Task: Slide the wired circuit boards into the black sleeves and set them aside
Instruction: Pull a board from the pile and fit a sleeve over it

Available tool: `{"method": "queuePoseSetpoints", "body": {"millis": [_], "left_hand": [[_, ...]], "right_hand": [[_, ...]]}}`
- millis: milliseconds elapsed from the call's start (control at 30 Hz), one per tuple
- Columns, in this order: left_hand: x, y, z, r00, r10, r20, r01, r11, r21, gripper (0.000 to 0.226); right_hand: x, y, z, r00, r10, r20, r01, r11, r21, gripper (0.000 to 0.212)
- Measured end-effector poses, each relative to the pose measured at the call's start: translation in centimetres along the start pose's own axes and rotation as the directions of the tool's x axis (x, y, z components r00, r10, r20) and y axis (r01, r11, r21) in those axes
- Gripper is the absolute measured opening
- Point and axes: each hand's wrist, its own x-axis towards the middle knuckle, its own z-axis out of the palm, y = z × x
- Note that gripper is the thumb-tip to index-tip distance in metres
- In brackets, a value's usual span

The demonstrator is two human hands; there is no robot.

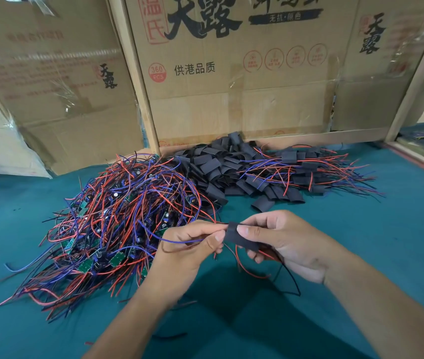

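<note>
A person's right hand [283, 242] pinches a black sleeve [240, 238] above the near middle of the green table [400, 229], while the left hand [192, 244] pinches its blue wire [180, 240]. Unsleeved boards [117, 218] lie heaped left, loose sleeves [216, 167] and finished pieces [309, 169] toward the far edge.

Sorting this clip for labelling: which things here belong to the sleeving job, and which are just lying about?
Job: black sleeve in the right hand; wires pinched by the left hand; pile of wired boards; loose sleeves; finished pile.
Lying about: cardboard boxes; wooden frame; green table cover.
</note>
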Motion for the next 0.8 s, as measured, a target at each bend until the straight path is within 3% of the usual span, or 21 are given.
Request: {"method": "queuePoseSetpoints", "body": {"millis": [133, 400, 533, 600, 700, 800], "left_hand": [[-0.3, 0.5, -0.1, 0.995, 0.093, 0.027, -0.096, 0.978, 0.186, 0.020], [-0.4, 0.2, -0.1, 0.961, 0.192, 0.199, -0.240, 0.938, 0.251, 0.030], [-0.1, -0.5, 0.0, 0.967, 0.142, 0.210, -0.212, 0.909, 0.359, 0.035], [-0.2, -0.5, -0.1, 0.975, 0.049, 0.217, -0.120, 0.936, 0.330, 0.037], [-0.6, 0.2, -0.5, 0.952, -0.001, 0.306, -0.048, 0.987, 0.154, 0.035], [-0.4, 0.5, 0.1, 0.979, -0.015, 0.203, 0.009, 0.999, 0.032, 0.028]], "right_hand": [[-0.3, -0.4, 0.2, 1.000, 0.024, -0.017, -0.024, 0.999, 0.039, 0.029], [-1.2, -1.5, -0.2, 1.000, -0.007, -0.017, 0.010, 0.990, 0.140, 0.028], [-1.0, -1.4, 0.1, 0.999, 0.015, -0.041, -0.007, 0.983, 0.183, 0.032], [-0.9, -1.4, 0.0, 0.999, 0.014, -0.050, -0.003, 0.976, 0.218, 0.031], [-1.0, -1.5, 0.1, 0.999, 0.003, -0.048, 0.010, 0.963, 0.268, 0.025], [-0.8, -1.0, 0.8, 0.988, -0.059, -0.143, 0.081, 0.985, 0.151, 0.018]]}}
